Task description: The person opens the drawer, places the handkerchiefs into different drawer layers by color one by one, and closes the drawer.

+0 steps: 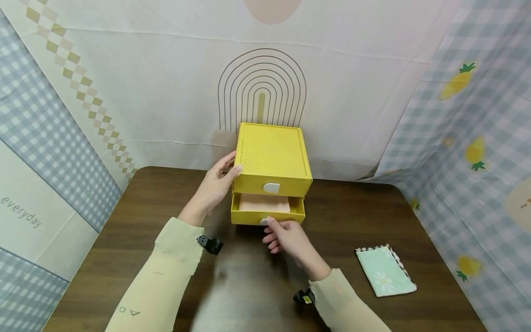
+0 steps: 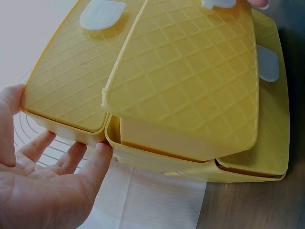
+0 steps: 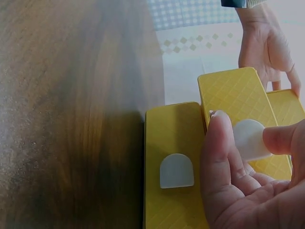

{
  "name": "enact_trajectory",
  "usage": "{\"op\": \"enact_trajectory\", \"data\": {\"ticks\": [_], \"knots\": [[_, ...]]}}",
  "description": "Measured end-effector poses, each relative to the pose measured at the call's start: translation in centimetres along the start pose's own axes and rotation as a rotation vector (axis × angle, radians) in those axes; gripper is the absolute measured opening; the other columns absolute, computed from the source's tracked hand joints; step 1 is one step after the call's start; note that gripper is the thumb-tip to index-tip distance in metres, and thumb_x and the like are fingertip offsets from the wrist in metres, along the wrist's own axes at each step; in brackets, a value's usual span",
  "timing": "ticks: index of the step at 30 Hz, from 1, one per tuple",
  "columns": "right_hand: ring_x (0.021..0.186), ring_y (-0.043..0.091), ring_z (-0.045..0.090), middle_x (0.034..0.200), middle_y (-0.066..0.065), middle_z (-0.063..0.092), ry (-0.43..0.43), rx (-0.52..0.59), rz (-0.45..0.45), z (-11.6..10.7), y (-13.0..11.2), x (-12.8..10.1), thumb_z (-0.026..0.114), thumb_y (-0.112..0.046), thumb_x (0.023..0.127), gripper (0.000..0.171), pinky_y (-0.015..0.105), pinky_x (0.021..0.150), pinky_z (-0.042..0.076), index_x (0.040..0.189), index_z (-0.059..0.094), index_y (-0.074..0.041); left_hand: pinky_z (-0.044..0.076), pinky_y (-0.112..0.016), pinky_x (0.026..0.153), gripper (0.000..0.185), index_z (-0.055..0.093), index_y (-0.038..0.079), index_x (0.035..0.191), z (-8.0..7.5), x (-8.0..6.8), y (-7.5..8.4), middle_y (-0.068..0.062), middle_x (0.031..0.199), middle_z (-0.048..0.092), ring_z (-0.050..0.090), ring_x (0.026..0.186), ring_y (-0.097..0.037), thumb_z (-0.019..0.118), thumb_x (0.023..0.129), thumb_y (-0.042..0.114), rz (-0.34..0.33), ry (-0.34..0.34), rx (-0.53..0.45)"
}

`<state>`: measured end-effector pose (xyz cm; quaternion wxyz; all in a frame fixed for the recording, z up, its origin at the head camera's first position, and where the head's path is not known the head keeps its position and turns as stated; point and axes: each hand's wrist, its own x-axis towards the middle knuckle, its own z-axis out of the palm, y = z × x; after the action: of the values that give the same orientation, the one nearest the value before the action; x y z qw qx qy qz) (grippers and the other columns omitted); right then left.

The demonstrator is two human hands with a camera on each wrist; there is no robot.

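Note:
A yellow three-drawer storage box [image 1: 274, 147] stands at the back of the table, its middle drawer [image 1: 249, 216] pulled partly out. Inside that drawer lies a flat pale pink item [image 1: 265, 203]; its kind cannot be told. My left hand [image 1: 213, 189] rests against the box's left side near the top front corner, thumb at the top edge and spread fingertips touching the side wall [image 2: 62, 130]. With thumb and fingers, my right hand [image 1: 290, 240] pinches the white tab handle [image 3: 250, 139] of the middle drawer. The bottom drawer [image 3: 174, 138] with its own white tab is closed, as is the top one.
A folded mint-green cloth [image 1: 386, 269] with a white daisy and checked edging lies at the right of the dark wooden table [image 1: 244, 281]. Patterned fabric [image 1: 174, 92] hangs directly behind the box, and more hangs along both sides.

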<state>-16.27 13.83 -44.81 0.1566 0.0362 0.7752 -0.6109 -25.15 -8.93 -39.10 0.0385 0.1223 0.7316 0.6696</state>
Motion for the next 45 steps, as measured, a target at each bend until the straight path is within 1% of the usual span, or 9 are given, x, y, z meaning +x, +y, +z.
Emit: {"op": "enact_trajectory", "data": {"ticks": [3, 10, 14, 20, 27, 30, 35, 40, 45], "knots": [[0.06, 0.021, 0.064, 0.08, 0.013, 0.07, 0.003, -0.006, -0.003, -0.1, 0.0, 0.3, 0.056, -0.054, 0.093, 0.065, 0.035, 0.058, 0.057, 0.104, 0.067, 0.009, 0.036, -0.047, 0.104, 0.061, 0.035, 0.034, 0.15, 0.0, 0.0, 0.0, 0.002, 0.148, 0.039, 0.04, 0.128, -0.026, 0.058, 0.095, 0.048, 0.001, 0.0, 0.0], [0.059, 0.019, 0.062, 0.081, 0.014, 0.07, 0.033, -0.02, -0.005, -0.3, -0.2, 1.3, 0.056, -0.054, 0.093, 0.061, 0.036, 0.059, 0.057, 0.1, 0.068, 0.005, 0.036, -0.048, 0.104, 0.061, 0.036, 0.035, 0.149, 0.1, -0.1, 0.0, 0.003, 0.148, 0.04, 0.04, 0.128, -0.025, 0.058, 0.095, 0.048, 0.001, 0.001, -0.005], [0.059, 0.02, 0.063, 0.082, 0.015, 0.071, 0.051, -0.023, -0.006, -0.4, -0.5, 2.0, 0.055, -0.054, 0.093, 0.061, 0.037, 0.059, 0.057, 0.102, 0.069, 0.005, 0.035, -0.049, 0.105, 0.061, 0.035, 0.035, 0.149, 0.1, -0.2, 0.1, 0.003, 0.149, 0.038, 0.038, 0.13, -0.025, 0.057, 0.094, 0.049, -0.005, -0.001, 0.001], [0.059, 0.019, 0.062, 0.081, 0.013, 0.07, 0.084, -0.012, -0.013, -0.6, -1.0, 3.3, 0.056, -0.053, 0.094, 0.06, 0.035, 0.058, 0.057, 0.104, 0.07, 0.005, 0.035, -0.05, 0.105, 0.062, 0.034, 0.038, 0.149, 0.0, -0.2, 0.3, 0.005, 0.149, 0.038, 0.038, 0.131, -0.024, 0.057, 0.093, 0.052, -0.019, 0.0, 0.007], [0.059, 0.018, 0.062, 0.078, 0.012, 0.07, 0.101, 0.014, -0.01, -0.7, -1.6, 4.1, 0.057, -0.05, 0.094, 0.057, 0.034, 0.057, 0.056, 0.101, 0.07, 0.005, 0.034, -0.047, 0.106, 0.06, 0.036, 0.031, 0.15, 0.1, 0.1, 0.1, 0.002, 0.148, 0.04, 0.04, 0.13, -0.022, 0.057, 0.096, 0.046, 0.036, 0.001, -0.003], [0.059, 0.018, 0.062, 0.079, 0.012, 0.07, 0.101, 0.01, -0.009, -0.7, -1.7, 4.0, 0.057, -0.05, 0.094, 0.057, 0.034, 0.058, 0.056, 0.101, 0.07, 0.004, 0.034, -0.048, 0.105, 0.059, 0.036, 0.032, 0.15, 0.1, 0.2, 0.0, 0.001, 0.148, 0.04, 0.04, 0.13, -0.022, 0.057, 0.096, 0.046, 0.038, 0.002, 0.0], [0.061, 0.019, 0.063, 0.081, 0.013, 0.07, 0.1, -0.01, -0.009, -0.8, -1.1, 4.0, 0.058, -0.055, 0.091, 0.06, 0.036, 0.059, 0.057, 0.102, 0.071, 0.002, 0.033, -0.049, 0.106, 0.059, 0.035, 0.033, 0.15, 0.0, 0.1, 0.0, 0.001, 0.149, 0.039, 0.039, 0.131, -0.023, 0.056, 0.096, 0.045, 0.025, -0.006, -0.004], [0.064, 0.023, 0.065, 0.083, 0.013, 0.07, 0.089, -0.051, 0.011, -0.8, 0.2, 4.0, 0.061, -0.063, 0.086, 0.068, 0.035, 0.059, 0.057, 0.102, 0.071, 0.002, 0.032, -0.049, 0.107, 0.058, 0.034, 0.033, 0.15, -0.1, 0.0, 0.1, 0.001, 0.15, 0.038, 0.037, 0.133, -0.023, 0.056, 0.097, 0.042, 0.019, -0.012, -0.016], [0.062, 0.021, 0.064, 0.081, 0.013, 0.069, 0.075, -0.055, 0.032, -0.7, 1.2, 4.0, 0.062, -0.06, 0.086, 0.068, 0.035, 0.058, 0.056, 0.101, 0.07, 0.006, 0.033, -0.048, 0.106, 0.057, 0.037, 0.032, 0.149, 0.0, 0.1, 0.0, 0.002, 0.148, 0.041, 0.039, 0.131, -0.021, 0.057, 0.097, 0.042, 0.029, 0.002, -0.022]]}}
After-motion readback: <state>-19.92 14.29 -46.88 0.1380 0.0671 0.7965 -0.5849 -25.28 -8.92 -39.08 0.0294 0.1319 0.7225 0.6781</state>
